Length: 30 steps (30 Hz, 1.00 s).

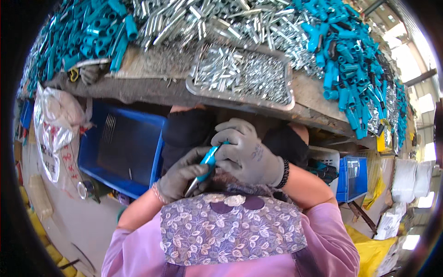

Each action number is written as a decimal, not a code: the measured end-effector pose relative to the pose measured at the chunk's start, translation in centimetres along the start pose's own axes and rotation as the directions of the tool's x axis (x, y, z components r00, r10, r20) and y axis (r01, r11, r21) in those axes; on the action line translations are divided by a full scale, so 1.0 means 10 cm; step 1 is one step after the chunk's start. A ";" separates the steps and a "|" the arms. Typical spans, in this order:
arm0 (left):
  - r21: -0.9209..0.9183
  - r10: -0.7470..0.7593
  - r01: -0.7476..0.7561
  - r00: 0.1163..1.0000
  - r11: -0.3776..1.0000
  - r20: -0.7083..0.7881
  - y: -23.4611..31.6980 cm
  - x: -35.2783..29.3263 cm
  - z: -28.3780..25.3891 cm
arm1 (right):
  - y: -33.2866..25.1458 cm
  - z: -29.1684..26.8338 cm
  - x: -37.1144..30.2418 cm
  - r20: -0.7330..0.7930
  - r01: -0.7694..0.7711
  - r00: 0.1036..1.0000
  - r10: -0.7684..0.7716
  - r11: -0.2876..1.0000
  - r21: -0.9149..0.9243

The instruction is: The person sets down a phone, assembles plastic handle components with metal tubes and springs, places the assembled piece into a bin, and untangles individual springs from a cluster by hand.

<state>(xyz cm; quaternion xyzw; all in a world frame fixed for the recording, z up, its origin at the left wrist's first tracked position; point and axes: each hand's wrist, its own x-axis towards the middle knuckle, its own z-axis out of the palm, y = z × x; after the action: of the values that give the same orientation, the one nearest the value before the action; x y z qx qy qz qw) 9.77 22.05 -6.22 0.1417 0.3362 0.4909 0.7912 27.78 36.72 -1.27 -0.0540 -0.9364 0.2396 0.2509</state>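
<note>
in the middle of the frame, my left hand, in a grey glove, is closed around a teal handle, which lies tilted, its upper end toward the right. a silver part comes out at its lower end. my right hand, also gloved, has its fingers bent and closed on the upper end; if they pinch also some small piece, i cannot tell. above, at the upper middle, stands a tray with small metal parts. teal pieces are heaped at the upper left and upper right.
</note>
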 end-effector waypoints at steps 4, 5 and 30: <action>0.080 0.022 -0.018 0.998 0.997 -0.052 0.00 0.08 0.10 | 0.05 0.07 -0.09 0.155 -0.463 0.879 0.450 0.735 0.494; 0.092 0.028 -0.024 0.999 0.995 -0.044 0.06 0.08 0.11 | 0.09 0.04 -0.08 0.163 -0.435 0.899 0.407 0.781 0.449; 0.315 0.215 -0.223 0.975 0.923 0.059 0.40 0.13 0.31 | 0.90 -0.96 0.13 -0.332 -0.500 0.836 0.436 0.856 -0.135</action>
<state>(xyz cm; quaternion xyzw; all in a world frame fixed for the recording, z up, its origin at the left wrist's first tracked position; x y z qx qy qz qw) 9.47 25.47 -2.25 0.3103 0.3842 0.5135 0.7018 31.26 48.95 2.30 -0.3439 -0.8675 0.1801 0.3110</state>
